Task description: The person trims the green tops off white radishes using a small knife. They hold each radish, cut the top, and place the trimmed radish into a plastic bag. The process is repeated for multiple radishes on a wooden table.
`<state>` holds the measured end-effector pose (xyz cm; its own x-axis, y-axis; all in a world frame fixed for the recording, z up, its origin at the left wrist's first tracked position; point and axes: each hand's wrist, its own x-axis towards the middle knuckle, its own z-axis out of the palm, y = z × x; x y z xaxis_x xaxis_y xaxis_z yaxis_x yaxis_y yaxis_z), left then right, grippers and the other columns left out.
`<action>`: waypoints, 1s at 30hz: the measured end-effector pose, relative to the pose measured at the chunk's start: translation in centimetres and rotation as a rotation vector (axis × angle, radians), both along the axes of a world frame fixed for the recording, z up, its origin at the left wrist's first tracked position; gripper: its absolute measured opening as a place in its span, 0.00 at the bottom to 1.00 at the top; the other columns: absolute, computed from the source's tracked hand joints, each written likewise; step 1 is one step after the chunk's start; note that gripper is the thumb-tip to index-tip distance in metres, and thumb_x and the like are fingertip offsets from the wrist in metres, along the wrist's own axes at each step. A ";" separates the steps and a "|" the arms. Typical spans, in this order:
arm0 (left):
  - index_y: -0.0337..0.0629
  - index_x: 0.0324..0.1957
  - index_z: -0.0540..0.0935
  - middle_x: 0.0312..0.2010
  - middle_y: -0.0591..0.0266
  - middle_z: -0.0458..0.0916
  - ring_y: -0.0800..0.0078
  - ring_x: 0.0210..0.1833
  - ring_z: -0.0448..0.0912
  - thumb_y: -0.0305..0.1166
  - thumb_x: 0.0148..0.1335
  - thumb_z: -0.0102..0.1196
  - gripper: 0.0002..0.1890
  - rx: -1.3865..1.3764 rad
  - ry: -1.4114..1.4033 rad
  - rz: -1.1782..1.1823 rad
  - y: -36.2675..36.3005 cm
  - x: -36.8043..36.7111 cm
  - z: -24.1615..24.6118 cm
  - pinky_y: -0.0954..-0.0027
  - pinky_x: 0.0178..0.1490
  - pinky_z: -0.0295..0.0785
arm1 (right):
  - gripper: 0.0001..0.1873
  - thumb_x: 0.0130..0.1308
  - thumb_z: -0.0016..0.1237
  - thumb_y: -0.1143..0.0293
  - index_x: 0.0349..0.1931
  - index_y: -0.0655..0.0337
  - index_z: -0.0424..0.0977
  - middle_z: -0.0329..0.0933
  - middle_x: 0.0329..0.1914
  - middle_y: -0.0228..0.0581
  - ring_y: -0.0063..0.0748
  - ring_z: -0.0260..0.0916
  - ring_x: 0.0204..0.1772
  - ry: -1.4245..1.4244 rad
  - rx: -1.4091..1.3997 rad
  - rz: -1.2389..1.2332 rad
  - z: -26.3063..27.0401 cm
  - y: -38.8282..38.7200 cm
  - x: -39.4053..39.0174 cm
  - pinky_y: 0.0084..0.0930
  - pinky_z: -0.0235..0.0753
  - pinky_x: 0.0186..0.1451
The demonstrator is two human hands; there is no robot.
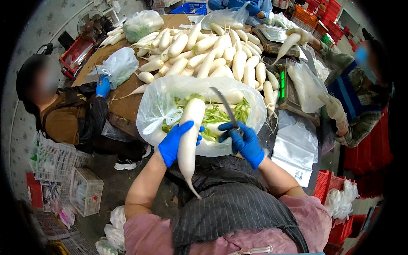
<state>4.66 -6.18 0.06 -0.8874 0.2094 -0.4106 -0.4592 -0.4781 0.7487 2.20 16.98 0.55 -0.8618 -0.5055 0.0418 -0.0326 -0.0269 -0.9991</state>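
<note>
A long white daikon radish [188, 140] is gripped around its middle by my left hand [173, 143], which wears a blue glove. Its thin root tip hangs towards my striped apron [236, 207]. In my right hand [247, 143], also gloved in blue, is a knife [224, 102] with a dark, curved blade pointing up and away from me. Both hands are over a large, open, clear plastic bag [255, 111]. Cut green radish stems [220, 113] and white radish pieces lie inside it. A knotted bag corner [162, 119] sits left of the held radish.
Beyond the bag rises a big pile of daikon radishes [204, 54]. At right are a scale [299, 92] with a bagged radish and flat plastic bags [295, 149]. Co-workers sit left and right, one holding a radish [287, 46]; another is at the far side. Crates [86, 191] stand lower left.
</note>
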 end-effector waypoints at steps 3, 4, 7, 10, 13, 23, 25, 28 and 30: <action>0.36 0.57 0.63 0.42 0.53 0.76 0.68 0.37 0.77 0.43 0.49 0.62 0.36 -0.201 0.254 -0.098 -0.2 1.6 0.3 0.68 0.40 0.75 | 0.11 0.66 0.43 0.65 0.39 0.62 0.73 0.72 0.20 0.32 0.17 0.65 0.20 0.067 0.143 -0.065 0.4 1.4 -1.3 0.17 0.64 0.22; 0.36 0.57 0.63 0.42 0.53 0.76 0.68 0.38 0.77 0.41 0.49 0.62 0.36 -0.274 0.332 -0.068 -0.1 2.0 -0.3 0.68 0.41 0.75 | 0.10 0.65 0.45 0.64 0.37 0.62 0.73 0.71 0.18 0.35 0.21 0.65 0.18 0.129 0.191 -0.063 0.4 1.5 -1.4 0.20 0.65 0.21; 0.36 0.57 0.62 0.43 0.54 0.75 0.67 0.43 0.77 0.34 0.47 0.64 0.36 -0.458 0.495 -0.037 0.1 2.8 -1.9 0.67 0.44 0.75 | 0.11 0.61 0.49 0.62 0.33 0.61 0.73 0.69 0.15 0.42 0.33 0.67 0.17 0.394 0.376 -0.067 -0.6 1.5 -1.5 0.26 0.66 0.23; 0.33 0.61 0.60 0.52 0.54 0.70 0.70 0.53 0.69 0.35 0.45 0.66 0.42 -0.446 0.425 -0.049 0.6 3.4 -1.4 0.68 0.57 0.64 | 0.11 0.59 0.51 0.61 0.31 0.60 0.73 0.67 0.14 0.47 0.41 0.69 0.19 0.457 0.391 -0.076 -0.1 1.0 -1.0 0.30 0.68 0.24; 0.33 0.61 0.60 0.52 0.54 0.70 0.69 0.53 0.70 0.35 0.44 0.67 0.42 -0.479 0.461 -0.043 0.9 3.6 -1.7 0.68 0.57 0.64 | 0.08 0.59 0.50 0.66 0.32 0.61 0.73 0.70 0.18 0.46 0.38 0.70 0.21 0.498 0.483 -0.050 0.2 1.0 -0.7 0.27 0.69 0.26; 0.35 0.59 0.62 0.49 0.57 0.72 0.69 0.52 0.71 0.29 0.42 0.67 0.40 -0.502 0.582 0.205 -0.3 4.6 -0.1 0.68 0.55 0.66 | 0.19 0.62 0.46 0.53 0.31 0.62 0.73 0.73 0.18 0.43 0.35 0.71 0.20 0.097 0.550 -0.013 -3.3 4.3 -1.4 0.28 0.70 0.25; 0.36 0.58 0.62 0.47 0.57 0.72 0.69 0.46 0.75 0.31 0.51 0.61 0.33 -0.440 0.526 0.232 -0.1 3.8 0.6 0.67 0.50 0.71 | 0.19 0.62 0.45 0.52 0.33 0.63 0.73 0.75 0.22 0.39 0.26 0.69 0.21 -0.148 0.399 0.033 -2.6 3.5 -0.8 0.22 0.67 0.24; 0.39 0.60 0.60 0.50 0.53 0.71 0.64 0.44 0.76 0.47 0.63 0.47 0.29 0.148 0.286 0.267 0.6 2.0 0.5 0.63 0.50 0.72 | 0.20 0.62 0.47 0.53 0.41 0.63 0.72 0.76 0.32 0.36 0.20 0.69 0.28 -0.258 0.138 0.138 -1.6 2.3 -0.9 0.19 0.67 0.29; 0.37 0.62 0.57 0.56 0.49 0.67 0.56 0.55 0.70 0.49 0.65 0.39 0.31 0.390 0.298 0.353 1.8 0.4 0.0 0.57 0.58 0.65 | 0.22 0.61 0.49 0.56 0.49 0.62 0.70 0.76 0.42 0.36 0.22 0.71 0.36 -0.209 -0.015 0.177 -1.3 1.6 0.2 0.21 0.71 0.37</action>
